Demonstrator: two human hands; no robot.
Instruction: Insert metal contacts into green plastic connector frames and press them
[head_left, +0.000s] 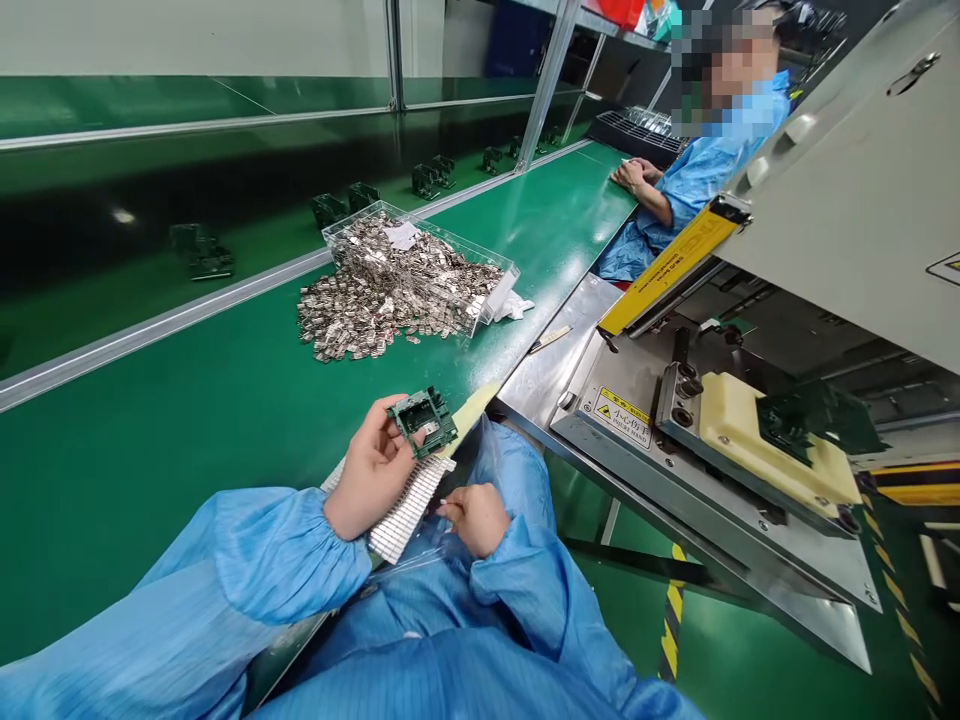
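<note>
My left hand (369, 478) grips a dark green plastic housing (424, 422) with a square opening. A small pale piece shows inside that opening. Below the housing lies a ribbed white-and-silver strip sheet (409, 510) at the table edge, partly hidden by my left hand and sleeve. My right hand (480, 518) is closed in a pinch over my lap, just right of the strip sheet. Something small and pale shows at its fingertips, too small to name. A pale yellow sheet (474, 412) sits behind the housing at the table's corner.
A clear plastic tray (499, 295) tilts over a heap of small metal parts (352, 315) on the green table (247, 400). Several dark housings (202, 255) stand beyond the rail. At right is a machine with a yellow fixture (720, 415); behind it, a co-worker's hands (637, 175).
</note>
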